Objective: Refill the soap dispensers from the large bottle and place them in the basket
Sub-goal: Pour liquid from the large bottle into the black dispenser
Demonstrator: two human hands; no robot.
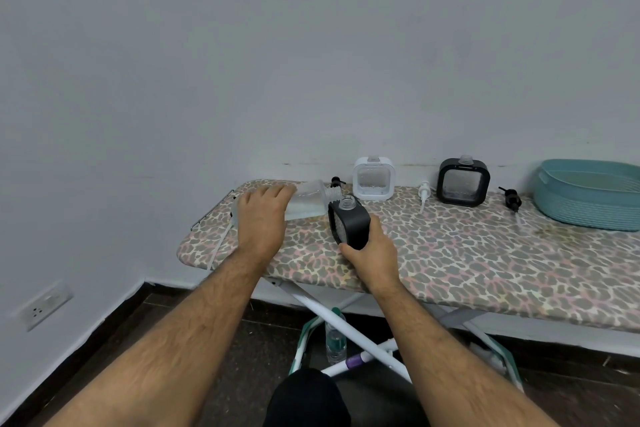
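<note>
Large bottle [310, 199]: tipped sideways near the ironing board's [450, 253] left end, grasped by left hand [261, 218], mouth beside the black dispenser [348, 222]. Dispenser: uncapped, tilted, gripped from below by right hand [372, 250]. Basket [588, 198]: far right end.

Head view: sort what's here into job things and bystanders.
For the job:
large bottle, tipped, in left hand
black dispenser in right hand
white dispenser
second black dispenser
three loose pumps
teal basket

Lying about:
water bottle under the board
wall socket
</note>
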